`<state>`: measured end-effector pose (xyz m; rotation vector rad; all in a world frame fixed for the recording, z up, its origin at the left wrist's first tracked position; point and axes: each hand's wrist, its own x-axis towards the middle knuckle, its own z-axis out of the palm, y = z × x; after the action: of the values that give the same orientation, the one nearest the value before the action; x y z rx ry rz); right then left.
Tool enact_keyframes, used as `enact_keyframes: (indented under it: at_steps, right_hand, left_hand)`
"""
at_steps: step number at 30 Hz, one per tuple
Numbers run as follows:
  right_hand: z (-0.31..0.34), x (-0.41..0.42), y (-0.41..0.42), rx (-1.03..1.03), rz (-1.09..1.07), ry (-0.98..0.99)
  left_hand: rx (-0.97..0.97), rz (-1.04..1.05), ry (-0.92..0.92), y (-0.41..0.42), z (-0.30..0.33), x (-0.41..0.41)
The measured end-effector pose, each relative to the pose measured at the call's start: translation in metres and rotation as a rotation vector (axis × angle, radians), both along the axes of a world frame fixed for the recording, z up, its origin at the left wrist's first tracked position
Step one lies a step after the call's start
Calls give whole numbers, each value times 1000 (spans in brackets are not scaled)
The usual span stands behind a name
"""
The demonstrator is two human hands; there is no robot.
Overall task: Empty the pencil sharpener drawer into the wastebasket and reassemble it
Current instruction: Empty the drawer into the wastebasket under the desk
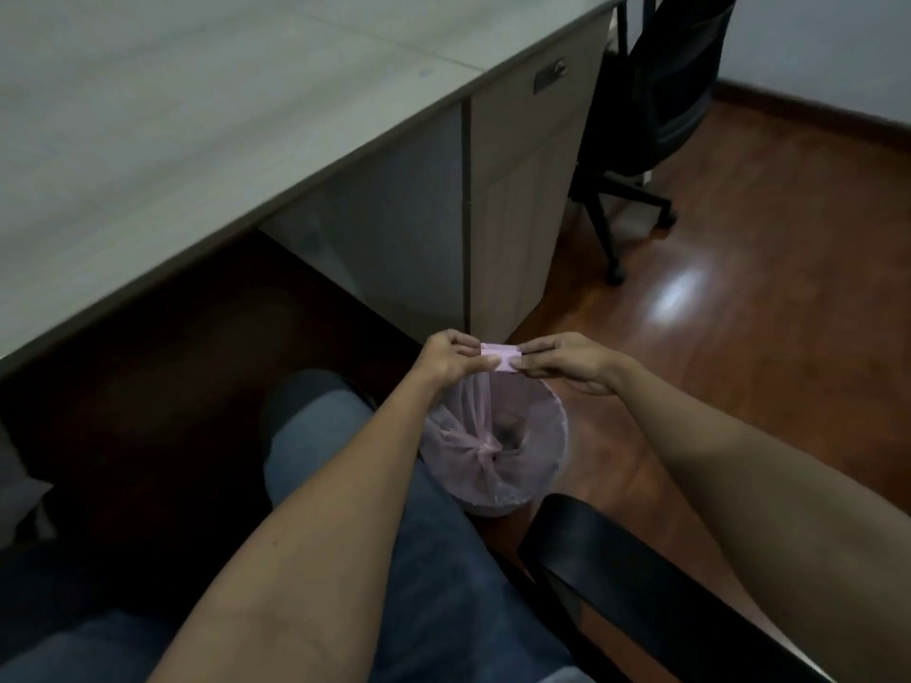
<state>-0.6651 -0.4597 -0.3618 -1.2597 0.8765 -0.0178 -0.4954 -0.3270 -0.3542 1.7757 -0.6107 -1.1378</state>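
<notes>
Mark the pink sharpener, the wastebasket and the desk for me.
pink sharpener (499, 357): head view, the pink face showing between the fingertips.
wastebasket (556, 456): head view, right inner wall of its pink liner.
desk (197, 115): head view, bare top surface.

No legible text anywhere.

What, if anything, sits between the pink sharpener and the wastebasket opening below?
Nothing visible. Both the left hand and right hand hold the pink pencil sharpener in open air above the far rim of the pink-lined wastebasket, whose mouth is uncovered.
</notes>
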Motion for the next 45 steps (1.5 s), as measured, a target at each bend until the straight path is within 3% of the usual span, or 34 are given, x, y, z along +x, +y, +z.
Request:
enact_keyframes:
  at_steps: [12,15,19,23,35,39,42,45]
  right_hand:
    - [-43,-11,7,386,-175,37]
    - [-45,-9,5,401,-184,66]
    - [-46,-8,0,425,-206,96]
    - [-42,-10,-6,453,-232,120]
    - [-39,-8,-8,411,-271,184]
    - [-39,-7,0,434,-229,288]
    - [-37,-1,1,363,-226,291]
    - [-38,0,1,376,-216,342]
  left_hand:
    - [143,19,54,-20,-42,-20]
    - [170,124,123,-27,-44,-22]
    - [265,147,55,-36,-47,-23]
    - [241,185,146,-44,-37,-27]
    - [251,197,236,-48,-32,-30]
    - [375,58,278,-43,-27,-34]
    - [305,151,241,-42,-29,-30]
    - [353,68,253,-37,-26,-30]
